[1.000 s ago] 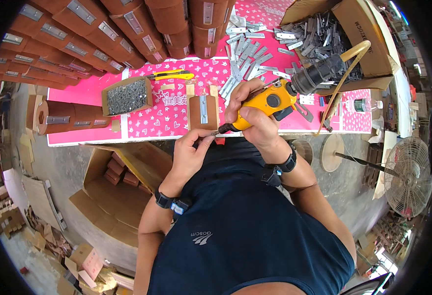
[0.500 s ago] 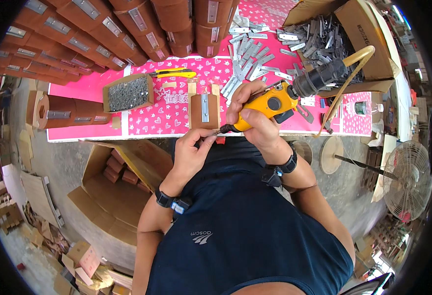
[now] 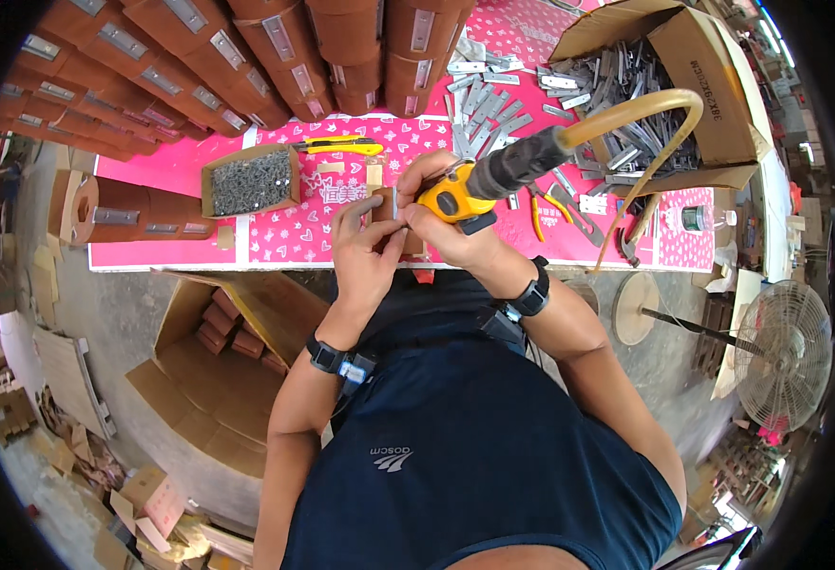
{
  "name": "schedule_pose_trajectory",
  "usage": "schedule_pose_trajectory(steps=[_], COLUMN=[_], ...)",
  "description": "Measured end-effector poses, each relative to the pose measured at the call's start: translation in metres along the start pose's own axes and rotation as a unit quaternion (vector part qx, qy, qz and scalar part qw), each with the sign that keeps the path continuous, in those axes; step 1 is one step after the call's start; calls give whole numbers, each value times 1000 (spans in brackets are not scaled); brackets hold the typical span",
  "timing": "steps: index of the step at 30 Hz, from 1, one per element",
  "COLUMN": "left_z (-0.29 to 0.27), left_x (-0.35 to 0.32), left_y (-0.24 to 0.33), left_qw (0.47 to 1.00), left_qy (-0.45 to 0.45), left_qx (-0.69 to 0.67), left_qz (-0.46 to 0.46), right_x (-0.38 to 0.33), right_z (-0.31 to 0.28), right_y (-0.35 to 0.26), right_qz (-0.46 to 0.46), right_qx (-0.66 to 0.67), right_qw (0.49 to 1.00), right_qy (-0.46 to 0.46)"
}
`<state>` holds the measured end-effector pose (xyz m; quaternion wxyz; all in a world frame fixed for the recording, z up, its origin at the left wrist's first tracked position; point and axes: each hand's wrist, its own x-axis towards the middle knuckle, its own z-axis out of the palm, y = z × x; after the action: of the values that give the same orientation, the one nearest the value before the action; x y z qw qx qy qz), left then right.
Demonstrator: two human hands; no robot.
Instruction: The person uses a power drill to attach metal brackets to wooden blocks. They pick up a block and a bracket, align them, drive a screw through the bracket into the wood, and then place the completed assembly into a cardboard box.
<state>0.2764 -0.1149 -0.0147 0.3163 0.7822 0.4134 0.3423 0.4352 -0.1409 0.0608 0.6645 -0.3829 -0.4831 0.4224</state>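
My right hand grips a yellow and black power screwdriver, tilted with its nose down toward a brown block near the table's front edge. A flat metal strip lies on that block, partly covered by my fingers. My left hand rests at the block's left side. Its thumb and a finger are pinched together close to the strip, beside the right hand's fingers. Whatever small thing is in that pinch is hidden, as is the screwdriver's tip.
Stacked brown pieces with metal strips rise at the back left. A small box of screws sits near a yellow box cutter. Loose strips, a carton, pliers and a hammer are rightward. A hose trails from the screwdriver.
Both hands have moved forward from the table edge onto the block. The screwdriver has swung from lying nearly level to a steeper tilt, its nose now at the strip.
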Motion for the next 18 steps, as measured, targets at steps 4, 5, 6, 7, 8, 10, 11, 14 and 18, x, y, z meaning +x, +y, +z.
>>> schedule_pose_trajectory(steps=[4, 5, 6, 7, 8, 10, 11, 14, 18], left_z=[4, 5, 6, 6, 6, 5, 5, 8, 4], left_x=[-4, -4, -4, -4, -5, -5, -5, -8, -10], left_y=[-5, -6, -6, -6, -6, -5, -5, -6, -1], left_qw=[999, 999, 999, 998, 997, 993, 995, 993, 991], left_qy=[5, 6, 8, 10, 7, 7, 8, 9, 13], left_qx=[-10, -19, -27, -28, -51, -76, -62, -84, -104], left_qz=[-41, -43, -45, -48, -65, -85, -75, -87, -83], right_x=[3, 4, 6, 6, 5, 3, 3, 3, 3], right_z=[0, 0, -1, -1, -1, -1, 0, 0, 0], right_y=[9, 8, 8, 9, 10, 10, 10, 12, 9], right_qz=[-2, -1, 6, 9, 14, 23, 26, 15, 20], right_qx=[-6, -5, -8, -7, -10, -2, -3, -17, 19], right_qw=[1000, 1000, 1000, 1000, 1000, 1000, 1000, 1000, 999], right_qy=[-18, -25, -26, -29, -13, -3, -6, -16, -37])
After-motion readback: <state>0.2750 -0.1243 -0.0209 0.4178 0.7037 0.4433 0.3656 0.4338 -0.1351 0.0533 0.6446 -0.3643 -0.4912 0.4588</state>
